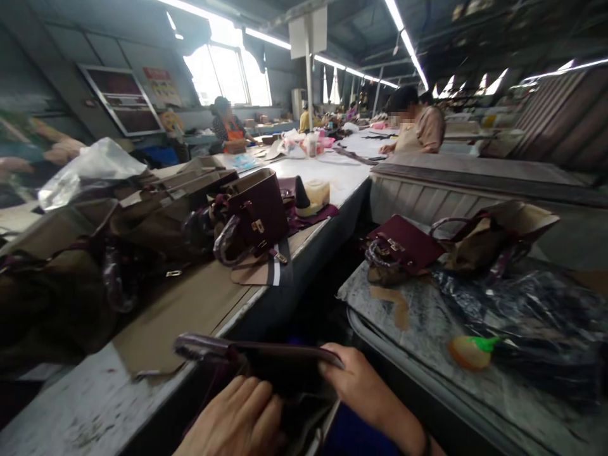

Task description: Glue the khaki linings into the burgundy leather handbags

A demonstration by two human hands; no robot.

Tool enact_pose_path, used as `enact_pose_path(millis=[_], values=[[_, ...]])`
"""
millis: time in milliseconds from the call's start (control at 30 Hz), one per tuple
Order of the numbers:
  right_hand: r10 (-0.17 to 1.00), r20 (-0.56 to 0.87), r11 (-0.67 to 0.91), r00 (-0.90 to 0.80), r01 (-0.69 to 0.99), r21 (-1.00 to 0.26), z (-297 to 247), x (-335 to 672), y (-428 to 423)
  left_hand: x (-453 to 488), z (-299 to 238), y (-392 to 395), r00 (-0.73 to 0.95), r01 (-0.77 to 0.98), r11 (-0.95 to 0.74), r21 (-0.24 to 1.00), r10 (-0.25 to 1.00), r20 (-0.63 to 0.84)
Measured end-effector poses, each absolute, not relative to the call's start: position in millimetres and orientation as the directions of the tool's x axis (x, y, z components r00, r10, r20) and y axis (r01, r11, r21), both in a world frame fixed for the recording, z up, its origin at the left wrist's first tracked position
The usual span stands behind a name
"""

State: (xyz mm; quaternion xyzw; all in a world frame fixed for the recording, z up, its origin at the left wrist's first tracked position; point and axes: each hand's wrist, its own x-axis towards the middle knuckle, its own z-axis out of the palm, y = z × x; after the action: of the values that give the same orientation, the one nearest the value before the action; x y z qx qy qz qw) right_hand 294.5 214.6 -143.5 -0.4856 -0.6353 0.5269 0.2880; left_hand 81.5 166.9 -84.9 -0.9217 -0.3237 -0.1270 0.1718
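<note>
The dark bag (295, 370) sits between your left grip (244, 411) and right grip (339, 370), opening upward, long axis running crosswise. Your right pinches its rim (294, 350); your left curls nearby, but you cannot tell whether it clasps anything.

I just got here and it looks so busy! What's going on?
A person holds an open bag: the right hand grips its rim, and the left hand is at its opening. On the left worktable, a maroon bag with a gold-coloured clasp stands near brown bags. To the right are two more bags and a green-tipped container. Other people are farther back.
</note>
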Motion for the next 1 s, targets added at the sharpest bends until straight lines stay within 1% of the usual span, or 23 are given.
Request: enact_pose_path(millis=[33,67,100,167,200,267,333,367,400,433,500,567,633,667,700,733,767,833,867,900,933,967,1000], values=[[0.914,-0.153,-0.032,-0.375,0.309,-0.951,-145,296,218,82,-86,167,0.716,0.69,-0.704,-0.167,0.63,0.301],[0.91,-0.161,-0.04,-0.383,0.304,-0.952,-147,297,221,83,-88,169,0.681,0.722,-0.683,-0.114,0.671,0.293],[0.906,-0.167,-0.048,-0.389,0.299,-0.953,-149,298,223,84,-92,171,0.668,0.73,-0.679,-0.08,0.683,0.296],[0.902,-0.173,-0.053,-0.396,0.296,-0.954,-152,299,228,86,-99,175,0.687,0.696,-0.717,-0.025,0.657,0.31],[0.9,-0.176,-0.055,-0.399,0.296,-0.954,-153,300,231,86,-100,177,0.702,0.678,-0.735,0.02,0.656,0.279],[0.898,-0.19,-0.068,-0.397,0.3,-0.951,-154,302,236,84,-97,179,0.723,0.663,-0.735,0.141,0.678,0.137],[0.897,-0.218,-0.102,-0.385,0.3,-0.948,-156,305,240,77,-86,181,0.72,0.682,-0.69,0.242,0.692,-0.059],[0.895,-0.239,-0.127,-0.378,0.297,-0.946,-157,307,241,71,-79,182,0.712,0.694,-0.668,0.27,0.691,-0.12],[0.891,-0.261,-0.155,-0.371,0.292,-0.944,-158,309,241,65,-71,184,0.702,0.705,-0.649,0.285,0.696,-0.152],[0.887,-0.282,-0.181,-0.366,0.286,-0.941,-160,311,241,57,-65,187,0.692,0.714,-0.637,0.29,0.707,-0.149],[0.876,-0.317,-0.222,-0.365,0.278,-0.934,-163,314,241,40,-56,195,0.667,0.73,-0.624,0.278,0.74,-0.089],[0.86,-0.341,-0.241,-0.381,0.286,-0.927,-164,316,240,22,-55,204,0.618,0.767,-0.595,0.241,0.786,-0.026],[0.842,-0.356,-0.236,-0.406,0.316,-0.919,-164,319,239,6,-60,213,0.552,0.811,-0.558,0.179,0.829,0.083],[0.833,-0.362,-0.224,-0.419,0.343,-0.912,-164,321,240,0,-64,217,0.513,0.831,-0.532,0.161,0.846,0.147],[0.823,-0.368,-0.206,-0.432,0.377,-0.903,-163,324,240,-5,-68,221,0.477,0.842,-0.509,0.181,0.857,0.194],[0.812,-0.375,-0.181,-0.446,0.419,-0.89,-161,326,241,-7,-71,224,0.452,0.837,-0.49,0.242,0.87,0.199],[0.801,-0.384,-0.15,-0.459,0.466,-0.872,-158,327,241,-7,-72,227,0.432,0.823,-0.462,0.331,0.887,0.163],[0.779,-0.404,-0.078,-0.479,0.566,-0.821,-151,327,242,-2,-73,230,0.437,0.772,-0.377,0.513,0.9,0.004],[0.773,-0.418,-0.049,-0.477,0.613,-0.789,-147,324,242,3,-71,231,0.447,0.751,-0.343,0.565,0.893,-0.051],[0.785,-0.413,-0.011,-0.462,0.656,-0.755,-142,319,242,8,-69,232,0.455,0.74,-0.328,0.587,0.887,-0.078],[0.814,-0.37,0.051,-0.447,0.691,-0.721,-137,312,241,14,-67,233,0.459,0.737,-0.325,0.593,0.884,-0.085],[0.852,-0.283,0.143,-0.441,0.715,-0.684,-133,303,240,21,-66,234,0.463,0.735,-0.325,0.596,0.882,-0.09],[0.876,-0.157,0.265,-0.457,0.726,-0.634,-130,292,239,27,-66,235,0.472,0.729,-0.326,0.602,0.876,-0.097]])
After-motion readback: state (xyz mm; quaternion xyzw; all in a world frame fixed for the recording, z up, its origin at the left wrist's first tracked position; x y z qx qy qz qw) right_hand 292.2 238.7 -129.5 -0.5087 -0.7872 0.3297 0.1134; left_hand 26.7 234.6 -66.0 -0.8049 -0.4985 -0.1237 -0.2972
